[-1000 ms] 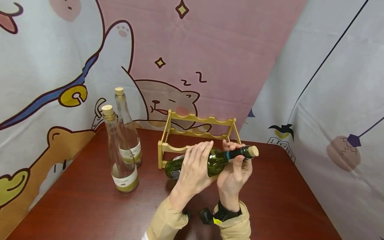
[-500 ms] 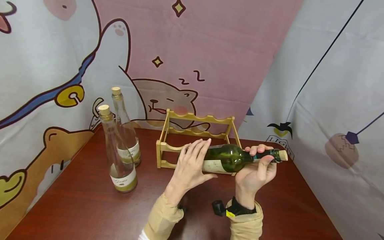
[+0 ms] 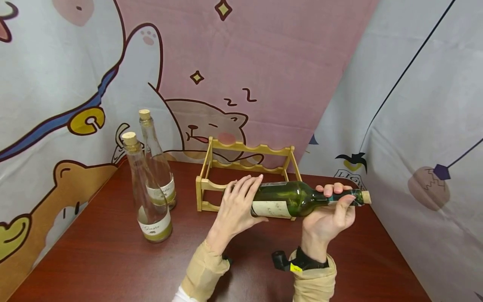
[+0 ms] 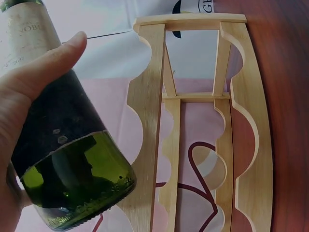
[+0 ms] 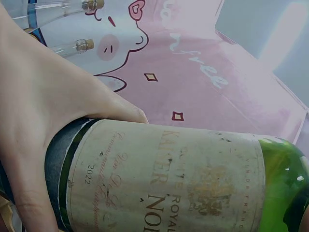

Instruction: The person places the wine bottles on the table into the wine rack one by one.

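A green glass wine bottle point(image 3: 294, 197) with a pale label and a cork lies nearly level in both hands, its neck to the right. My left hand point(image 3: 237, 207) holds the body near the base; in the left wrist view its thumb crosses the bottle and the green base point(image 4: 82, 179) sticks out below. Around the neck curl the fingers of my right hand point(image 3: 328, 220), with the cork past them. Behind and partly covered by the bottle stands a wooden wine rack point(image 3: 205, 184) with scalloped rails, overlapped by the bottle in the head view.
Two clear corked bottles stand on the left: the nearer one point(image 3: 154, 228) and, just behind it, the other point(image 3: 160, 167). Cartoon-printed cloth point(image 3: 294, 75) hangs behind the dark red wooden table point(image 3: 113, 268).
The bottle has moved to the right and come level, showing its label. My right hand has gone right with the neck, while the left hand stays near the same spot, now nearer the base.
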The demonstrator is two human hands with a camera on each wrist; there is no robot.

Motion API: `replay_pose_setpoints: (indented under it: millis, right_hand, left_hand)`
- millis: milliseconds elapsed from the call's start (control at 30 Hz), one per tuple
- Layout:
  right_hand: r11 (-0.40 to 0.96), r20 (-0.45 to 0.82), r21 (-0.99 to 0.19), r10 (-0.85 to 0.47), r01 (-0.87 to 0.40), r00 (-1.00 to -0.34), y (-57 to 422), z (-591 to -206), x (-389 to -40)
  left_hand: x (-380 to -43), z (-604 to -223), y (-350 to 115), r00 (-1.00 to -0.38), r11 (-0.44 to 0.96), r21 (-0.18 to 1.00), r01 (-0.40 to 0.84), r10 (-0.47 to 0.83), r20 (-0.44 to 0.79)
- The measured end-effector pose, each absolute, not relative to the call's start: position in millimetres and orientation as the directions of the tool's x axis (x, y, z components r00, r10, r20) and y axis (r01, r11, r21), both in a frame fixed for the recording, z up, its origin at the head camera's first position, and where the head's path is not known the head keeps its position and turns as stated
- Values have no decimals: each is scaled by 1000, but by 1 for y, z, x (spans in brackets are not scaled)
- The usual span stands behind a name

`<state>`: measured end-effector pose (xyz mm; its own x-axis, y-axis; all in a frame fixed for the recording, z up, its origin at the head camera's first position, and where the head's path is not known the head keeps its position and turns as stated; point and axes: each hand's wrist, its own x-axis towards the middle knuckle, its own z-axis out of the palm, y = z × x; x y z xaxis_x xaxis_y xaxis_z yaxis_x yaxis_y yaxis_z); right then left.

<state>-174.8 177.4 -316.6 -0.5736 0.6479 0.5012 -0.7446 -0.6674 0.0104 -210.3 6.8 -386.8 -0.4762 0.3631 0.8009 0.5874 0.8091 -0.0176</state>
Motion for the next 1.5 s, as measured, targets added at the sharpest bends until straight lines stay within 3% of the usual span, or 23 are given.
replay_pose_setpoints:
  millis: [333, 1000, 1200, 1500]
  right_hand:
    - [-723, 475, 54, 625, -689, -619, 183, -317, -173]
    - [-796, 521, 10, 521, -605, -676, 185, -321, -176]
    - [-773, 539, -112, 481, -625, -691, 185, -323, -180]
    - [-593, 525, -501, 371, -630, -766, 197, -327, -180]
  left_hand:
    - [-213, -388, 6, -447, 807, -23, 590, 351, 823]
    - [-206, -377, -1, -470, 825, 1, 565, 321, 822]
    - [-206, -374, -8, -486, 827, 21, 562, 310, 818]
    - [-207, -371, -21, -512, 839, 60, 541, 272, 815]
